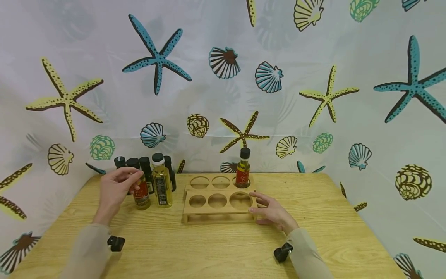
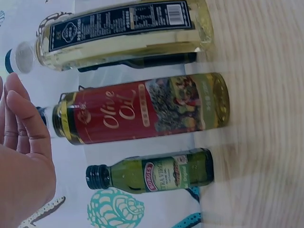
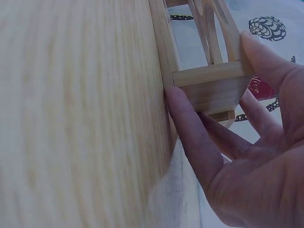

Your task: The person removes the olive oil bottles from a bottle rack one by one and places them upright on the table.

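Observation:
My left hand [image 1: 116, 188] is beside the top of an olive oil bottle [image 1: 141, 195] with a red label, its fingers loosely bent. In the left wrist view that hand [image 2: 23, 137] hides the cap, and the bottle [image 2: 142, 108] stands upright on the table. Contact cannot be told. My right hand [image 1: 273, 211] holds the right end of a two-tier wooden rack [image 1: 217, 211] with round holes. The right wrist view shows the hand [image 3: 247, 166] with thumb and fingers about the rack's end panel [image 3: 213, 92]. A small red-labelled oil bottle [image 1: 242, 172] stands in the back right hole.
A clear bottle of pale oil [image 1: 162, 182] stands just right of the olive oil bottle. Several dark bottles [image 1: 145, 170] cluster behind them, among them a green Borges bottle [image 2: 152, 172]. A patterned curtain [image 1: 223, 97] rises behind the wooden table [image 1: 216, 252].

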### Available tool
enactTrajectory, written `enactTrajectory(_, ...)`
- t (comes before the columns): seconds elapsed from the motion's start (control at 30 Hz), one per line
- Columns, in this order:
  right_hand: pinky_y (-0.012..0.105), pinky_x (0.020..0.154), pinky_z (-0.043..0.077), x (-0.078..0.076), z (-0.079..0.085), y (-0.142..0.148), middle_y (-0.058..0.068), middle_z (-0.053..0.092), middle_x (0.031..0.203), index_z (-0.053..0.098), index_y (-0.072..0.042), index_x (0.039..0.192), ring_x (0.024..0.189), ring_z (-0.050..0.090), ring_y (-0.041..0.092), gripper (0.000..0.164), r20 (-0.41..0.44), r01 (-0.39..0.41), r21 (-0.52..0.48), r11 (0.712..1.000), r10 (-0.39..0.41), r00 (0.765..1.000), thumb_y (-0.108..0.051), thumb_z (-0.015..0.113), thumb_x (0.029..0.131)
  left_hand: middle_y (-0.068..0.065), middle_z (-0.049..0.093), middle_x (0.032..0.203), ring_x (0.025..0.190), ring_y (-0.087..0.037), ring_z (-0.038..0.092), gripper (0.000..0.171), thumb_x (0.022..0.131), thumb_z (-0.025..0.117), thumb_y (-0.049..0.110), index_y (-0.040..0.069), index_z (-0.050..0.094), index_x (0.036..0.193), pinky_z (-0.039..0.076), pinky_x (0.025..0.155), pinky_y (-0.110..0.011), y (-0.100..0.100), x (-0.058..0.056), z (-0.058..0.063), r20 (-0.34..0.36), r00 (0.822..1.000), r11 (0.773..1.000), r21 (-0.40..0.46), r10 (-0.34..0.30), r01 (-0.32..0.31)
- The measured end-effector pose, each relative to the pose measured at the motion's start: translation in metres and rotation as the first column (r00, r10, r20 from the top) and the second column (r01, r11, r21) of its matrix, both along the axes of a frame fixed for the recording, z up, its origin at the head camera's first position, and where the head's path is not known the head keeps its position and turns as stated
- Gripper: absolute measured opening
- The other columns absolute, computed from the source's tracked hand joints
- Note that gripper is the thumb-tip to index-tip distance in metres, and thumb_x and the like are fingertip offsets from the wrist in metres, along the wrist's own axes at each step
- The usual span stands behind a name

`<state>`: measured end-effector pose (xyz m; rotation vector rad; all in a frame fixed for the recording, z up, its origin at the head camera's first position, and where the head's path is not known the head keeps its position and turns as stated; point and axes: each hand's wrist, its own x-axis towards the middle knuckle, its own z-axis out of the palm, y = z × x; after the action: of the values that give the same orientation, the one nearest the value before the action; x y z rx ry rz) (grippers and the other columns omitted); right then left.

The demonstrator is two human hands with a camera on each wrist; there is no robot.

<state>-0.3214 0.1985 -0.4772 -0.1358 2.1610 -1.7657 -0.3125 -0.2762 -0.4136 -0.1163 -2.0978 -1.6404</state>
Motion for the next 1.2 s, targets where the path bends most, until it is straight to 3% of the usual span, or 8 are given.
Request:
enactTrajectory(0.23, 0.043, 0.082, 0.059, -0.001, 0.002, -0.001, 0.022, 0.028, 0.158, 0.047, -0.028, 0.146, 0.135, 0.044, 0.042, 0.066, -0.005, 0.008, 0.003, 1.000, -0.008, 1.000, -0.024, 0.076, 0.087, -0.002, 0.072, 0.071, 0.050, -0.017, 0.061, 0.031, 0.089, 0.073, 0.019, -0.006, 0.069, 0.108, 0.051, 0.043, -0.031, 0.012, -0.003, 0.004, -0.005, 0.995, 0.994, 0.056, -0.098, 0.098)
enactTrajectory(0.4, 0.044, 0.081, 0.059, -0.002, 0.002, -0.001, 0.021, 0.027, 0.159, 0.047, -0.028, 0.147, 0.136, 0.043, 0.042, 0.066, -0.009, 0.006, 0.000, 1.000, -0.006, 1.000, -0.023, 0.076, 0.087, -0.001, 0.071, 0.068, 0.047, -0.021, 0.060, 0.030, 0.089, 0.074, 0.021, -0.005, 0.070, 0.105, 0.049, 0.041, -0.033, 0.021, -0.003, 0.008, 0.006, 0.991, 0.989, 0.068, -0.130, 0.130)
enactTrajectory(0.77, 0.045, 0.082, 0.059, 0.002, 0.002, -0.002, 0.022, 0.028, 0.158, 0.047, -0.027, 0.147, 0.133, 0.047, 0.042, 0.067, -0.006, 0.011, 0.005, 1.000, -0.011, 1.000, -0.025, 0.077, 0.087, 0.001, 0.073, 0.075, 0.054, -0.014, 0.063, 0.032, 0.091, 0.072, 0.024, -0.002, 0.071, 0.109, 0.049, 0.043, -0.031, 0.042, -0.004, 0.010, 0.021, 0.987, 0.987, -0.011, -0.158, 0.158)
enactTrajectory(0.93, 0.046, 0.082, 0.058, 0.002, 0.002, -0.002, 0.023, 0.029, 0.157, 0.048, -0.027, 0.146, 0.133, 0.046, 0.043, 0.066, -0.015, 0.012, 0.011, 1.000, -0.012, 1.000, -0.024, 0.076, 0.087, -0.006, 0.073, 0.077, 0.058, -0.021, 0.066, 0.028, 0.092, 0.070, 0.015, -0.008, 0.070, 0.108, 0.055, 0.051, -0.029, 0.057, 0.004, 0.019, -0.009, 0.977, 0.977, -0.009, -0.213, 0.213)
enactTrajectory(1.07, 0.045, 0.082, 0.058, 0.002, 0.002, -0.002, 0.023, 0.029, 0.157, 0.047, -0.027, 0.147, 0.133, 0.046, 0.042, 0.067, -0.016, 0.010, 0.008, 1.000, -0.010, 1.000, -0.025, 0.077, 0.087, -0.002, 0.072, 0.075, 0.056, -0.019, 0.064, 0.026, 0.093, 0.069, 0.013, -0.009, 0.069, 0.107, 0.054, 0.051, -0.031, 0.071, 0.011, 0.025, -0.008, 0.962, 0.962, -0.030, -0.273, 0.273)
enactTrajectory(1.2, 0.044, 0.082, 0.059, 0.001, 0.001, -0.001, 0.022, 0.028, 0.158, 0.047, -0.027, 0.147, 0.134, 0.046, 0.042, 0.068, -0.016, 0.003, 0.005, 1.000, -0.003, 1.000, -0.027, 0.077, 0.086, -0.007, 0.072, 0.076, 0.055, -0.017, 0.063, 0.023, 0.093, 0.068, 0.011, -0.008, 0.070, 0.105, 0.053, 0.050, -0.033, 0.083, 0.011, 0.025, -0.015, 0.950, 0.950, -0.052, -0.310, 0.309)
